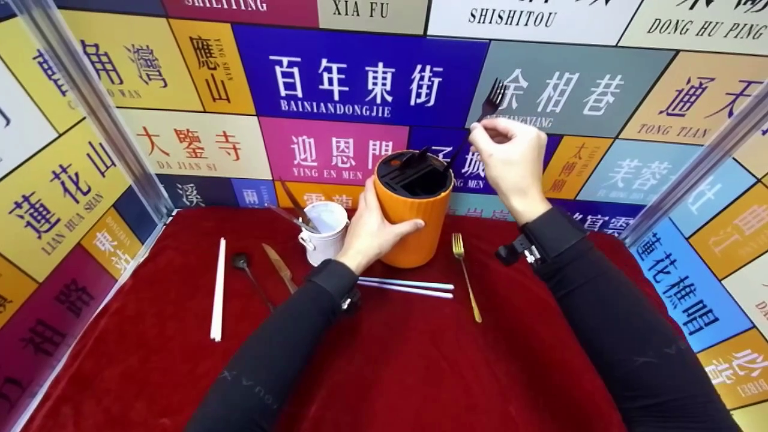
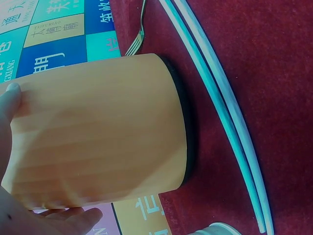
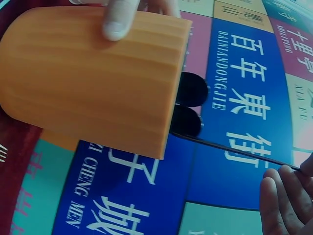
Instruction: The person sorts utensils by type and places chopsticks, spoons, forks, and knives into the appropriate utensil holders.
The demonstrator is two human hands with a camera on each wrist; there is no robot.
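One red cloth (image 1: 420, 360) lies below. On it, one orange holder (image 1: 414, 234), tilted; two rounded black ends (image 3: 191, 89) protrude. Left hand (image 1: 375, 231) grips its side. Right hand (image 1: 513, 153), well apart at two o'clock, pinches one black fork (image 1: 492, 101), tines up, handle at the rim. One white cup (image 1: 326, 231), nine o'clock, contains at least two utensils. Around the holder: two pale-blue chopsticks (image 1: 414, 283), six o'clock; white chopsticks (image 1: 218, 291), eight; one gold fork (image 1: 467, 276), five; one knife (image 1: 278, 264) and one dark spoon (image 1: 240, 261), eight. Left sleeve (image 1: 288, 342) obstructs the knife's lower end.
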